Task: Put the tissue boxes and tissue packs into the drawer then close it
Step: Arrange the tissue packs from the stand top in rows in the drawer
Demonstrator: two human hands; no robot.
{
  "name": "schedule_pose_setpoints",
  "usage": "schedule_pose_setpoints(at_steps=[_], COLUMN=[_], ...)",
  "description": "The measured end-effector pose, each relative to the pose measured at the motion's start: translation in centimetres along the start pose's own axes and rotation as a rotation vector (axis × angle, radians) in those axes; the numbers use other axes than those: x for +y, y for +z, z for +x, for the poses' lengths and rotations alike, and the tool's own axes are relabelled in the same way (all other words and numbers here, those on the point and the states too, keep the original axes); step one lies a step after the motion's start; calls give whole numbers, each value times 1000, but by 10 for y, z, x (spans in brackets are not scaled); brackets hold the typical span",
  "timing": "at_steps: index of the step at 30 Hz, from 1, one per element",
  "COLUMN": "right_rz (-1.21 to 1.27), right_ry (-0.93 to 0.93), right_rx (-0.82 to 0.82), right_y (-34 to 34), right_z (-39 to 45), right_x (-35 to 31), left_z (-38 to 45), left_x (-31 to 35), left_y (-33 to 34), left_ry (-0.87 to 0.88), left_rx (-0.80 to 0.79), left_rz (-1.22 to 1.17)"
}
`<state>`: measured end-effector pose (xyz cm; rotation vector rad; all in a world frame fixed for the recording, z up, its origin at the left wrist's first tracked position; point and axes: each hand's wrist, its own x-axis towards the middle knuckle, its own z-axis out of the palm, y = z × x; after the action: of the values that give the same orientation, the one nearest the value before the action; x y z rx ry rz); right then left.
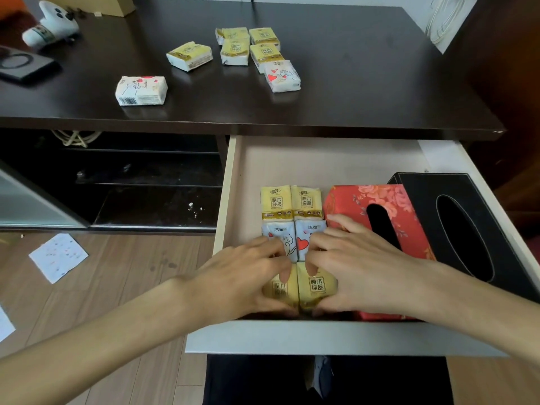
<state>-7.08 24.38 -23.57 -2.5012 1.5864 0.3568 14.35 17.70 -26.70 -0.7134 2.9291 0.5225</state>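
A dark bench (336, 92) fills the upper frame, seven packs (236, 52) left on it. Lower right, in the open drawer (336, 159), left hand (242, 276) and right hand (353, 264) each clasp a yellow pack (317, 283), fingers curled around it. Squeezing them in could buckle the rows beside the red box (377, 206).

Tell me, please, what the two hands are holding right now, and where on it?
Each grips a yellow tissue pack by its sides in the drawer: left hand the left pack, right hand the right pack.
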Motion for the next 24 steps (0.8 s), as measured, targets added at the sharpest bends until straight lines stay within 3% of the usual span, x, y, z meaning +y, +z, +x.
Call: schedule_pose_setpoints(at_steps=[9, 16, 24], right_rz=[78, -86, -135], right_ry=[10, 89, 99], right_rx=[125, -111, -48], right_y=[-16, -15, -9], right_z=[7, 24, 26], right_x=[22, 17, 16], left_z=[6, 22, 24], left_x=[-13, -23, -25], left_y=[-15, -10, -5], left_ry=[46, -20, -22], left_rx=[73, -56, -17], left_rz=[20, 208, 206])
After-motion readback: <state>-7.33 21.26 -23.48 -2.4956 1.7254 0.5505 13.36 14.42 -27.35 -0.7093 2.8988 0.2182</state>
